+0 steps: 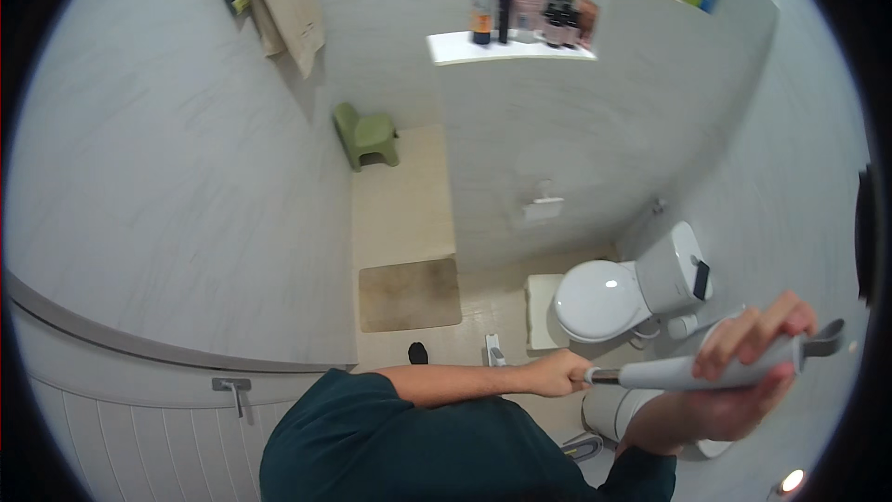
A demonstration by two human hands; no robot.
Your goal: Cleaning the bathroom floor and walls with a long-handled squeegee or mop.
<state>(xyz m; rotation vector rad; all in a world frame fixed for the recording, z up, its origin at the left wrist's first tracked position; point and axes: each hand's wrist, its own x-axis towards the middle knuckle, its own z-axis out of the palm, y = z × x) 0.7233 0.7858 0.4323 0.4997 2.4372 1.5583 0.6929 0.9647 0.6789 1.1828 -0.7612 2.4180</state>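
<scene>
A pole with a thick pale grey handle [669, 372] and a grey hanging loop at its end lies across the right of the view. My left hand [557, 372] is closed on the pole near the metal section below the thick handle. My right hand [749, 369] holds the upper end of the handle, its fingers on one side and its thumb on the other. A flat white and grey head [493, 351], perhaps of a mop, rests on the floor just past my left forearm; whether it joins the pole is hidden.
A white toilet [599, 300] stands right of centre beside a white step stool [545, 314]. A partition with a shelf [512, 52] of bottles rises ahead. A beige mat [410, 295] and a green plastic chair [373, 136] are on the floor. The door handle [232, 385] is lower left.
</scene>
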